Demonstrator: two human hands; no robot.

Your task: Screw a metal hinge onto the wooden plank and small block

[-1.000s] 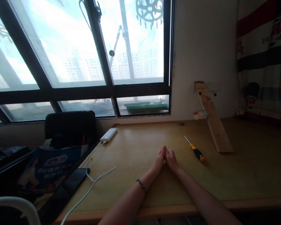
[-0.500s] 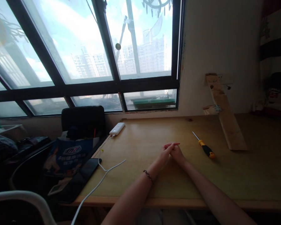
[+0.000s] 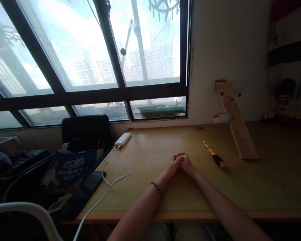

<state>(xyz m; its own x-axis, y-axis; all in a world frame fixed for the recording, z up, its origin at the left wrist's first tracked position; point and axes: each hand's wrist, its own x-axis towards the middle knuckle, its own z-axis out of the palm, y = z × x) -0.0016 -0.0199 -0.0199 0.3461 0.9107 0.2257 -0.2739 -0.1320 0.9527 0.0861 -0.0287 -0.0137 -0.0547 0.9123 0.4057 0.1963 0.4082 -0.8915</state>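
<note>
My left hand (image 3: 174, 164) and my right hand (image 3: 187, 164) are clasped together above the wooden tabletop, their fingers closed round each other. No object shows between them. A braided bracelet (image 3: 156, 188) circles my left wrist. To the right of my hands, apart from them, a screwdriver (image 3: 215, 156) with a yellow and black handle lies on the table, its tip pointing to the back left. Farther right, a wooden board (image 3: 239, 130) leans against the wall, with a small wood piece (image 3: 220, 117) fixed to its left side by a metal hinge or bracket.
A white power bank (image 3: 122, 139) with a white cable (image 3: 96, 203) sits at the table's back left. A dark tablet-like slab (image 3: 86, 192) overhangs the left edge. Beyond it stand a black chair (image 3: 85, 129) and a blue bag (image 3: 70, 170). Windows line the back.
My fingers have curled in more tightly; a finger that pointed right is now folded into the clasp. The view has turned slightly right, while the table's objects stay in place.
</note>
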